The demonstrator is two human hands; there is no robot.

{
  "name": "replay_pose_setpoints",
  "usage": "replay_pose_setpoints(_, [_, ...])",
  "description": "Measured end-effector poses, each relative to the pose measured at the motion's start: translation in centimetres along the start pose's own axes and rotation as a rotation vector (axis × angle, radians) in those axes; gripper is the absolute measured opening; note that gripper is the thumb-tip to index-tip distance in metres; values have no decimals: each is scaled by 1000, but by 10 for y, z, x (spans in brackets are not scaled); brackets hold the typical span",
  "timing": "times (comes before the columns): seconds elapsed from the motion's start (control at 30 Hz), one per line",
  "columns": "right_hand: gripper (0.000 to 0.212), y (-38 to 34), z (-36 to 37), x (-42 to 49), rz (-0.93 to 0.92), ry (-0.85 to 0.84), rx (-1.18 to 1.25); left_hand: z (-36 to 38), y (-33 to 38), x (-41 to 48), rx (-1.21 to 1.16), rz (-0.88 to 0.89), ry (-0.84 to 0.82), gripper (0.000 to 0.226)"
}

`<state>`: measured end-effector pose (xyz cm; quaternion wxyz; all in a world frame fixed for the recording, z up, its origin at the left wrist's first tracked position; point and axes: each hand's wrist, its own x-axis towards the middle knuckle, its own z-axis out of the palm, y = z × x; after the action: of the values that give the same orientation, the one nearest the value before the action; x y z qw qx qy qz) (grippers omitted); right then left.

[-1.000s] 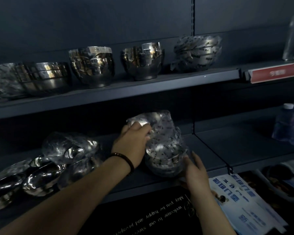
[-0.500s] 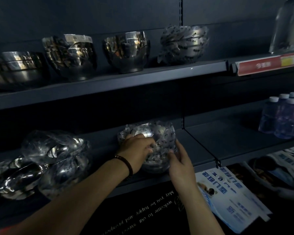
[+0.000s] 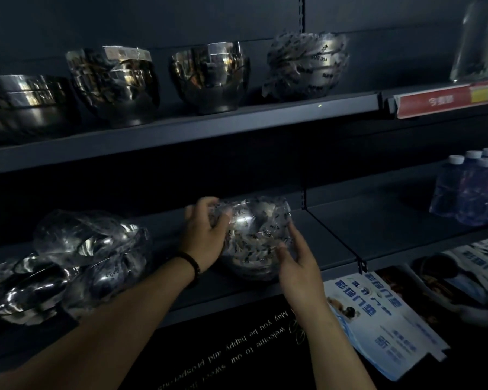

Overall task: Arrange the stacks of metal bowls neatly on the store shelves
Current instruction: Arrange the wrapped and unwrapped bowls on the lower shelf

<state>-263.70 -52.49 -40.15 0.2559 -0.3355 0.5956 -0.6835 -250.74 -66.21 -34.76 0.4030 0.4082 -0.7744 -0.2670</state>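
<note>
A stack of metal bowls wrapped in printed plastic [image 3: 255, 229] stands upright, mouth up, on the lower shelf [image 3: 330, 237]. My left hand [image 3: 206, 235] grips its left rim, fingers curled over the edge. On the stack's right side my right hand [image 3: 296, 263] rests with fingers straight and thumb spread. Further wrapped stacks [image 3: 88, 240] lie tumbled on their sides at the lower left. On the upper shelf [image 3: 237, 123] stand three bare bowl stacks [image 3: 116, 83] and one wrapped stack [image 3: 307, 68].
Water bottles [image 3: 471, 190] fill the lower shelf's right bay. A clear container [image 3: 479, 38] and a red price strip [image 3: 440, 101] are at the upper right. Blue-and-white leaflets [image 3: 378, 319] lie below the shelf. A slotted post [image 3: 303, 198] divides the bays.
The wrapped stack went from tilted on its side to upright on the lower shelf. My right hand slid from under its front edge to its right side.
</note>
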Motion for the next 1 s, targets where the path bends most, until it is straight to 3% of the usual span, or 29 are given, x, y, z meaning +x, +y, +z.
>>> replay_pose_setpoints(0.1, [51,1,1,0,2,-10,-18,15,-14,3,-123,-285,-126,57])
replay_pose_setpoints(0.23, [48,2,-1,2,18,-17,-35,35,-21,7,-375,-543,-214,62])
replay_pose_setpoints(0.37, [50,2,-6,6,30,-6,-41,49,-26,11,-452,-556,-211,69])
replay_pose_setpoints(0.5, [55,3,-12,9,61,26,-5,74,-36,21,-467,-482,-223,103])
replay_pose_setpoints(0.6, [60,3,-14,9,62,48,6,88,-40,32,-472,-489,-239,108])
replay_pose_setpoints(0.7, [60,2,-14,9,51,80,14,75,-17,24,-426,-473,-247,96])
replay_pose_setpoints(0.8, [60,3,-12,9,58,99,36,63,-17,20,-247,-334,-95,42])
replay_pose_setpoints(0.87, [62,6,-11,9,59,108,35,56,-36,24,-23,-216,48,19])
replay_pose_setpoints(0.93, [66,9,-11,9,67,114,20,49,-55,30,172,-132,90,22])
replay_pose_setpoints(1.0, [66,12,-10,12,80,108,25,46,-69,36,392,-94,13,38])
